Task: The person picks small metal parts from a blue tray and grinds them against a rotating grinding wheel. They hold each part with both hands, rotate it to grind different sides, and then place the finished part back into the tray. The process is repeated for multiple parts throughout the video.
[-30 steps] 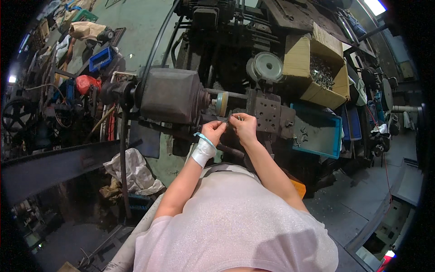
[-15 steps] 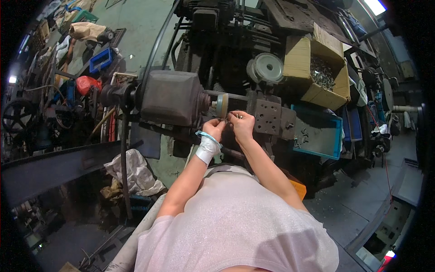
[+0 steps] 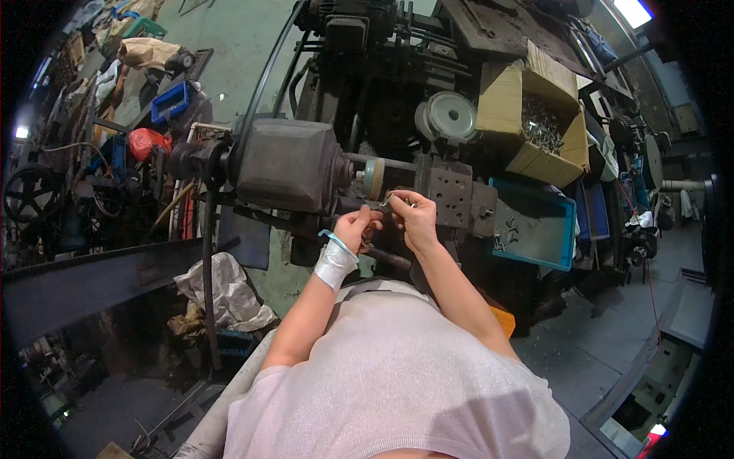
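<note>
My right hand (image 3: 415, 220) is closed in a pinch on a small shiny metal piece (image 3: 388, 200), whose thin end sticks out toward the left. My left hand (image 3: 358, 228), its wrist wrapped in a white band with a light-blue edge, is just left of it. Its fingers are curled together, and whatever may be between them is too small to make out. Just beyond both hands is a round grinding wheel (image 3: 373, 177), pale with a tan rim, on the spindle of a dark machine head (image 3: 287, 166). A gap separates the metal piece from the wheel.
A drilled metal block (image 3: 449, 197) stands right of my hands, with a grey pulley-like disc (image 3: 451, 116) beyond it. Farther right are a cardboard box (image 3: 501, 96) of small metal parts and a blue-rimmed tray (image 3: 567, 229) holding several pieces. A dark vertical bar (image 3: 208, 291) stands left.
Both hands have drawn back slightly from the wheel, and my left hand has shifted left, away from the right. The metal piece now shows more clearly at my right fingertips.
</note>
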### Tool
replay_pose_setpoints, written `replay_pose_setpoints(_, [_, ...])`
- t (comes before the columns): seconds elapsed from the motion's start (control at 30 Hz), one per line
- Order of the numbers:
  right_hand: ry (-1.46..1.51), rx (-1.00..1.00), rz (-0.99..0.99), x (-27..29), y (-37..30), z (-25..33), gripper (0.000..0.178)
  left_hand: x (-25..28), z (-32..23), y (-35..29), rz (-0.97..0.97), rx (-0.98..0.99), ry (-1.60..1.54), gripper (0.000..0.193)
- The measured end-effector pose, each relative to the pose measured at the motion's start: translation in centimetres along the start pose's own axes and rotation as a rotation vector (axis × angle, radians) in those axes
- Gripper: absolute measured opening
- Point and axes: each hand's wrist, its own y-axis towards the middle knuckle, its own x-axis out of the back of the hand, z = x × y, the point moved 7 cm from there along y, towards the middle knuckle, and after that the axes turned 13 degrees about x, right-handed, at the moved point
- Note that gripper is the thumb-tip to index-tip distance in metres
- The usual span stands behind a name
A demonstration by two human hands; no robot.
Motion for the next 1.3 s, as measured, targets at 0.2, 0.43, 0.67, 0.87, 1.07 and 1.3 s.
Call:
replay_pose_setpoints(0.2, [0.022, -0.034, 0.089, -0.3, -1.3, 0.1, 0.013, -0.7, 2.7, 1.7, 0.320, 0.131, -0.224, 0.020])
replay_pose_setpoints(0.43, [-0.338, 0.093, 0.014, 0.6, 0.0, -0.6, 0.015, 0.2, 1.8, 2.5, 0.051, 0.018, 0.088, 0.015])
replay_pose_setpoints(0.67, [-0.376, 0.122, -0.046, 0.2, 1.5, -1.5, 0.015, 1.2, 0.2, 4.4, -0.159, -0.276, 0.189, 0.017])
replay_pose_setpoints(0.87, [-0.363, 0.167, -0.078, 0.8, 2.4, -3.1, 0.014, 1.0, -0.1, 4.4, -0.281, -0.349, 0.194, 0.018])
replay_pose_setpoints(1.07, [-0.342, 0.208, -0.079, 0.5, 2.7, -3.1, 0.012, 1.0, -0.3, 4.2, -0.308, -0.307, 0.192, 0.018])
replay_pose_setpoints(1.3, [-0.267, 0.111, -0.045, 0.2, 2.2, -2.7, 0.012, 1.1, 0.2, 4.2, -0.267, -0.271, 0.201, 0.021])
